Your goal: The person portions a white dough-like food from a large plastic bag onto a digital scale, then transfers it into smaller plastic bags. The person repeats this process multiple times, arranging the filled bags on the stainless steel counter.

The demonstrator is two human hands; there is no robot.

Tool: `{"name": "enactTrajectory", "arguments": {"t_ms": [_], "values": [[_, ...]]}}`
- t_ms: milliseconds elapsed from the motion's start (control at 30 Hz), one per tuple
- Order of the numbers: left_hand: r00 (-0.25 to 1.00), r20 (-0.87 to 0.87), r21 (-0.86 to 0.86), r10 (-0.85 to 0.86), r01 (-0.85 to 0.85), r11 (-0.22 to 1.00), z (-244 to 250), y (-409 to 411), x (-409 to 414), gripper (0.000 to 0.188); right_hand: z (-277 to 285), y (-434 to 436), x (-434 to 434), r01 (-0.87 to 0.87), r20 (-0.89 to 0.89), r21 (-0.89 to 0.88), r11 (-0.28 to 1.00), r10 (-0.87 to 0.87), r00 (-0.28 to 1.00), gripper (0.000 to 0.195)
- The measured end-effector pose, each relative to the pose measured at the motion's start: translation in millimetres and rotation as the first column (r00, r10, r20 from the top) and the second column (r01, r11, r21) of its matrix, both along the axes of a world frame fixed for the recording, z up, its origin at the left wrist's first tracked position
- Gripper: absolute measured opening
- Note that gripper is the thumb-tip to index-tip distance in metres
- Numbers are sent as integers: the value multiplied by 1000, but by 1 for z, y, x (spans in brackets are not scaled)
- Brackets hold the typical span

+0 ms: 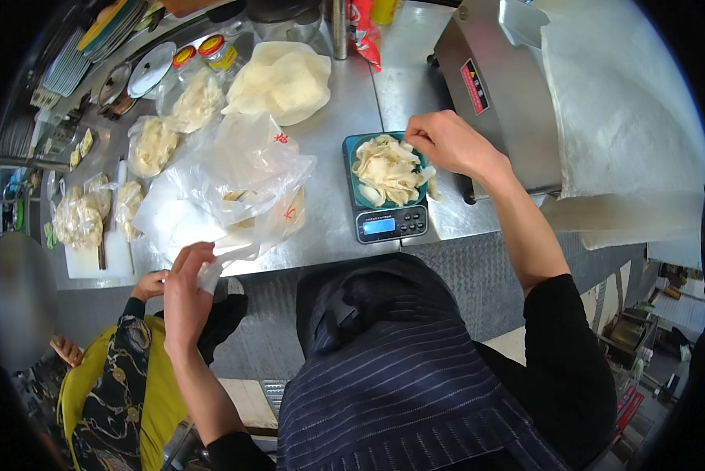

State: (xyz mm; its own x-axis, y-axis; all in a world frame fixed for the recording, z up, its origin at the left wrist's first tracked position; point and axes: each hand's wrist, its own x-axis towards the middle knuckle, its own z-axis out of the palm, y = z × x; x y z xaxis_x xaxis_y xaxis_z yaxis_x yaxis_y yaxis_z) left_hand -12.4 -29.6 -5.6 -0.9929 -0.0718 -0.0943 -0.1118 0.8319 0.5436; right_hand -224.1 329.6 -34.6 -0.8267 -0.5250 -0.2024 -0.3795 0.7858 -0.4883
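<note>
My left hand (pixel 189 291) grips the gathered edge of a large clear plastic bag (pixel 229 176) at the front of the steel table. The bag bears red writing, and pale pieces show through it. Over the right rim of a teal tray (pixel 361 197), my right hand (pixel 449 141) has its fingers curled together; whether they pinch anything is hidden. A heap of thin, cream-coloured flat pieces (pixel 387 168) fills the tray, some hanging over its right side. Beneath the tray is a black digital kitchen scale (pixel 392 225) with a lit blue display.
Several bags of pale pieces (pixel 152 144) lie at the left, near a white cutting board (pixel 90 259). Thin round sheets (pixel 279 82) are stacked behind. Right of the scale stands a steel machine (pixel 505 100), partly under plastic sheeting (pixel 629 118). Another person in a yellow garment (pixel 158 382) is at the left.
</note>
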Motion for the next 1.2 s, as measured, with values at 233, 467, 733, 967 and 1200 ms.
{"name": "enactTrajectory", "arguments": {"t_ms": [233, 467, 733, 967, 1200], "values": [[999, -32, -22, 8, -9, 1000, -13, 0, 23, 22, -155, 67, 25, 252, -26, 243, 937, -253, 967, 38], [999, -40, -5, -15, 14, 1000, -12, 8, 21, 25, -143, 69, 27, 376, -154, -140, 916, -395, 906, 14], [992, -85, -36, -94, 91, 995, 1, 24, 15, 29, -57, 29, 31, 281, 88, -396, 874, -268, 959, 25], [977, -163, -162, -141, 114, 980, 11, 31, 31, 31, -27, -28, 40, -43, -21, -428, 903, 38, 999, 15], [968, -174, -208, -180, 143, 968, 19, 37, 36, 32, -54, -197, 69, -515, -22, -519, 682, 592, 806, 18]]}}
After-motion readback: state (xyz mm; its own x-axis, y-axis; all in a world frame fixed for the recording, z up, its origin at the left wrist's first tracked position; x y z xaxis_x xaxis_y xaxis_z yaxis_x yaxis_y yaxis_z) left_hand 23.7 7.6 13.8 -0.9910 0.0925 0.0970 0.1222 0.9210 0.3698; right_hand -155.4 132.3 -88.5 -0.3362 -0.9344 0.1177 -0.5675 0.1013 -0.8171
